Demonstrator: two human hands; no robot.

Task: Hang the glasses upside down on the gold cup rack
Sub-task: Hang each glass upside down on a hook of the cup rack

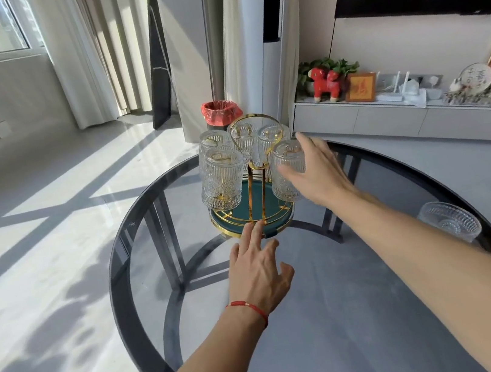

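Gold rack (pixel 250 185) nearly full | our right hand (pixel 315 172) spread against a hung glass (pixel 288 173), left hand (pixel 259 274) open, steadying the base | next, we judge: the last glass (pixel 451 226) (still on the surface (pixel 321 318))

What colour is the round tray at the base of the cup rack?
Dark green tray with a gold rim, seen in the head view.
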